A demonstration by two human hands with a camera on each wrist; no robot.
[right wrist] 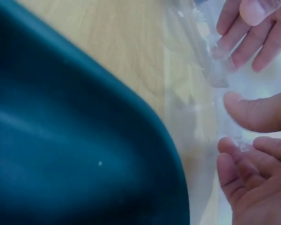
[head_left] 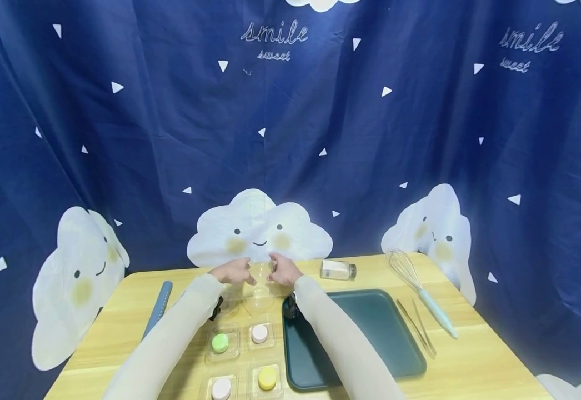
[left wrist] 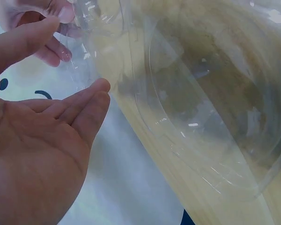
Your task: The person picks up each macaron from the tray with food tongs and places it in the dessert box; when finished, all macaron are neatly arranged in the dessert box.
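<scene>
At the far edge of the table, both hands reach out on either side of clear plastic packaging [head_left: 259, 303] with rounded, moulded parts. My left hand [head_left: 233, 272] has its fingers extended and thumb spread apart; in the left wrist view its fingertips [left wrist: 99, 86] are right at the plastic's edge. Facing it, my right hand [head_left: 284, 270] holds its thumb and fingers apart around the plastic's other side, as the right wrist view shows. A large clear rounded piece [left wrist: 201, 117] lies beside the left hand. Because it is see-through, the packaging's outline is faint.
Nearer me, green [head_left: 220, 343], pink [head_left: 259, 333] and yellow [head_left: 268, 378] macarons sit in clear holders. A dark green tray [head_left: 370, 311] lies under my right forearm. Farther right are a jar [head_left: 335, 270], metal tongs [head_left: 415, 328] and a whisk [head_left: 437, 313]; a blue strip-like tool [head_left: 159, 308] is left.
</scene>
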